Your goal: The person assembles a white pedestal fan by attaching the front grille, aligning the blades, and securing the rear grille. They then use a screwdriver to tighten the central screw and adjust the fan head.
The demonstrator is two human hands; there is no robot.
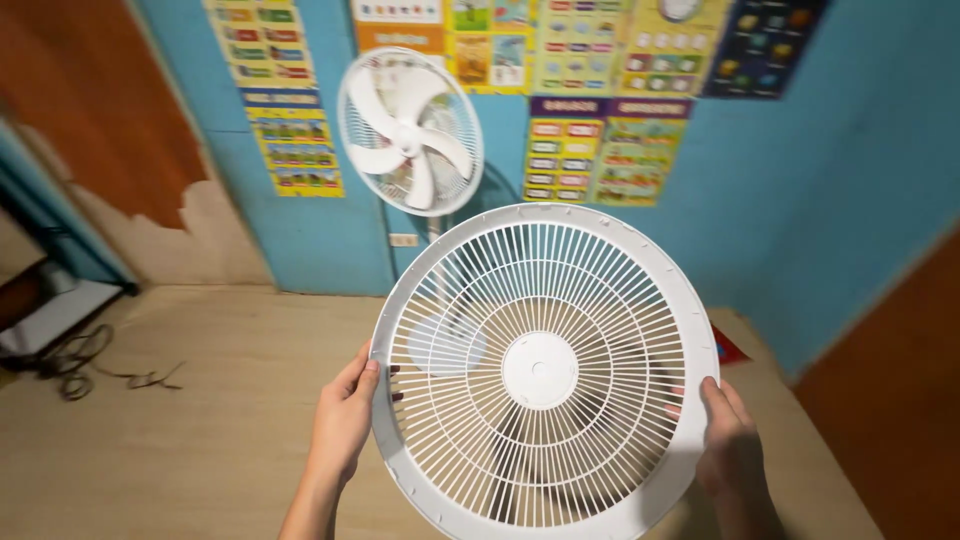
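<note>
Hands at mid-work: our left hand (345, 420) and right hand (730, 450) clasped opposite rims of the white front grille (540, 370), held detached before us. The standing fan (410, 135) against the blue wall (800, 200) showed bare blades, grille unmounted.
</note>
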